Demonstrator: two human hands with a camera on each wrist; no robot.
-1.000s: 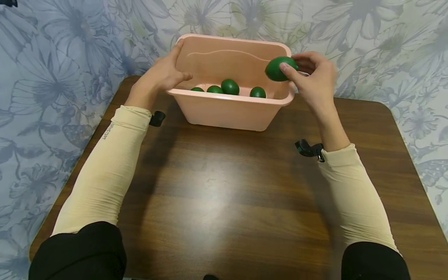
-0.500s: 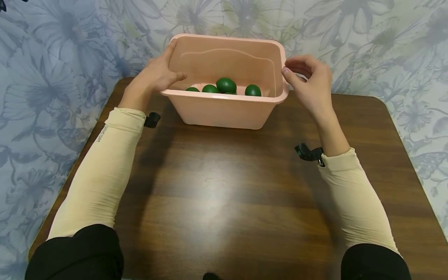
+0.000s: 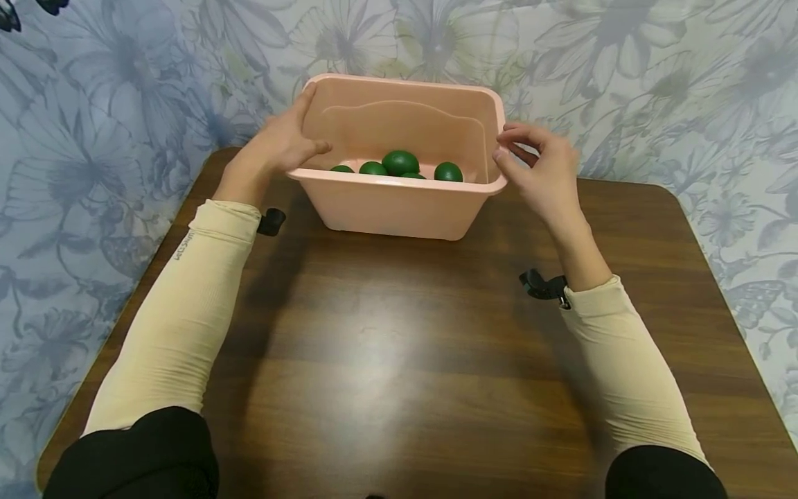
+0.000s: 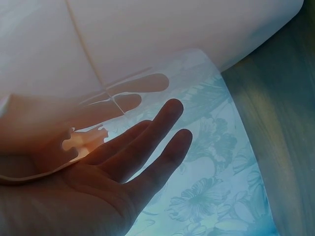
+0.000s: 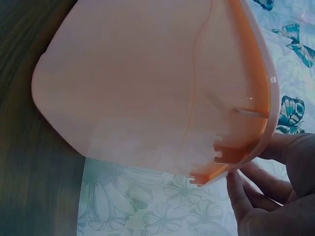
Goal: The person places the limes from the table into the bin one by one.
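A pink plastic tub (image 3: 386, 208) stands at the back of the table with several glossy green egg-shaped objects (image 3: 400, 163) on its floor. The tub's front rim partly hides them. At the left end is my left hand (image 3: 274, 142), its thumb reaching over the rim and its other fingers outside. The left wrist view shows those fingers (image 4: 140, 147) stretched out straight beneath the rim. My right hand (image 3: 542, 170) pinches the rim at the right end between thumb and fingertips, which the right wrist view also shows at the tub's rim (image 5: 273, 98).
The brown wooden table (image 3: 374, 346) has rounded back corners. Close behind the tub rises a wall (image 3: 592, 83) with a floral pattern. Each wrist carries a small black camera mount (image 3: 544, 284).
My right hand has let go of the green object it held over the tub, and that object now lies inside. The right hand has taken the rim; the tub appears slightly further left.
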